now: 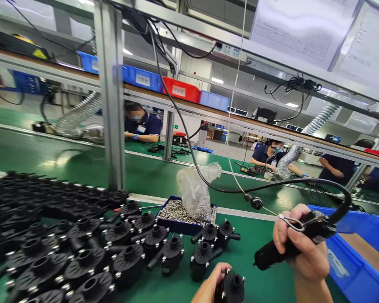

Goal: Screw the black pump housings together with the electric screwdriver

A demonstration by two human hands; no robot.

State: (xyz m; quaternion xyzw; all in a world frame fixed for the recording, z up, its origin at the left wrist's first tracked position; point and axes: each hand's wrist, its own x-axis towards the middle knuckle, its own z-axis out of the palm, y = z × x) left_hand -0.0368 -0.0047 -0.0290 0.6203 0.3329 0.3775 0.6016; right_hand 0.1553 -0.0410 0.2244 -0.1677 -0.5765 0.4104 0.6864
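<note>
1. Gripped a round black plastic housing (234, 287) in the curled left hand (213, 283), between five and six o'clock.
2. Held a black cylindrical corded tool (284, 248) in the closed right hand (308, 250) at four o'clock, apart from the housing.
3. Sat near a shallow blue tray (180, 227) of small silver screws, at six.

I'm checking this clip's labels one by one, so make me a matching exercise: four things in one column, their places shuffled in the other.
Things:
1. Driver
2. Clear bag
3. Red bin
4. Brown sheet

Places:
A. On the shelf, between light blue bin and blue bin
B. Inside the large bin at the right
C. In the right hand
D. In the screw tray

Pairs: 1-C; 2-D; 3-A; 4-B
</note>
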